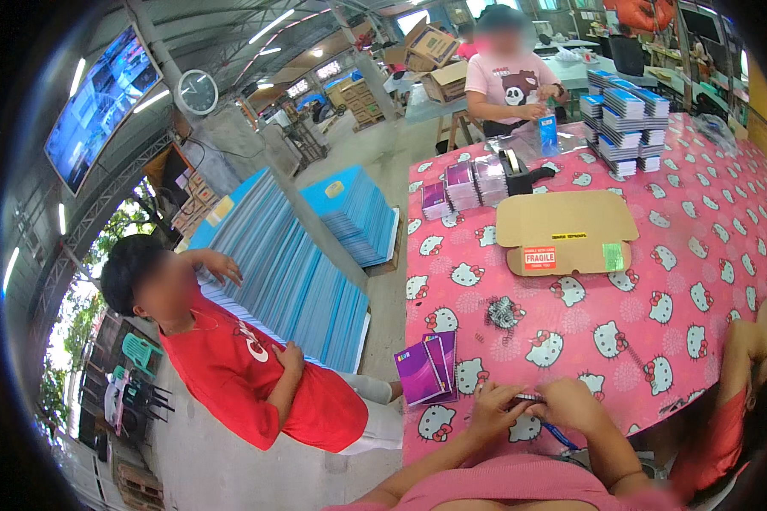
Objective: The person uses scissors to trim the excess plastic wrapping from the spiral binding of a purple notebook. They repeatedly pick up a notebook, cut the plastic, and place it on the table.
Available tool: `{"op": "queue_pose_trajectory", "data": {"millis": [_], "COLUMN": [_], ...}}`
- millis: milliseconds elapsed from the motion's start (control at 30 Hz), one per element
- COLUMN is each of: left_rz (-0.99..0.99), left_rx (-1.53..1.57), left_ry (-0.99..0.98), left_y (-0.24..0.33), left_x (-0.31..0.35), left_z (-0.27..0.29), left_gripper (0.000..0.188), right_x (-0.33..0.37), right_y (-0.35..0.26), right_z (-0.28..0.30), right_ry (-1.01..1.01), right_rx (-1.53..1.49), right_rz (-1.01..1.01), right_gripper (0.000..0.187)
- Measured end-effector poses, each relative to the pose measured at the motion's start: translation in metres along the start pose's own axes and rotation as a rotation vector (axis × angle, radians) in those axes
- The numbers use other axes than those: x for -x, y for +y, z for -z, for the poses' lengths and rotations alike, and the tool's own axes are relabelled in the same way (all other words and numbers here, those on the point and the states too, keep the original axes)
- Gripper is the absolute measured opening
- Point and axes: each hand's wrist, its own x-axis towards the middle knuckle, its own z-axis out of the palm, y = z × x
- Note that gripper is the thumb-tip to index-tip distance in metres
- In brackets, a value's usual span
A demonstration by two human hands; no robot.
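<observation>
Both my hands are close together over the near edge of the table. My left hand (496, 413) has its fingers closed on one end of a thin dark strip-like thing (530, 397), seen edge-on. My right hand (573, 406) pinches the other end, and its fingertips hide part of it. Below the right hand a slim blue thing (561, 437) shows, its kind unclear. To the left of my left hand lie several purple notebooks (426, 370), overlapping. Farther off on the cloth is a tangle of dark wire coils (503, 313).
A pink patterned cloth (545, 319) covers the table. On it are an open cardboard box (567, 217), a tape dispenser (520, 175), purple stacks (462, 186) and blue-covered stacks (624, 119). A person in red (256, 366) stands left, another (507, 85) across, and a third person's arm (733, 383) is at right.
</observation>
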Motion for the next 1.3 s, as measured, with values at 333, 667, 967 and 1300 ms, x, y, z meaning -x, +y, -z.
{"op": "queue_pose_trajectory", "data": {"millis": [333,667,967,1300], "left_rz": [-0.021,-0.007,-0.033,0.619], "left_rx": [0.060,0.145,0.203,1.160], "left_ry": [-0.032,-0.082,0.065,-0.066], "left_y": [-0.014,-0.005,-0.020,-0.007], "left_x": [0.003,-0.006,-0.009,-0.010], "left_z": [-0.005,-0.003,-0.013,-0.008], "left_gripper": [0.039,0.039,0.033,0.027], "right_x": [-0.008,-0.018,-0.021,-0.018], "right_y": [-0.014,-0.004,0.000,-0.006], "right_z": [0.005,-0.008,0.002,-0.001], "right_ry": [-0.043,-0.098,-0.060,-0.021], "right_rx": [-0.073,-0.032,0.011,-0.088], "right_rz": [0.049,0.041,-0.014,-0.022], "right_gripper": [0.035,0.042,0.044,0.039]}}
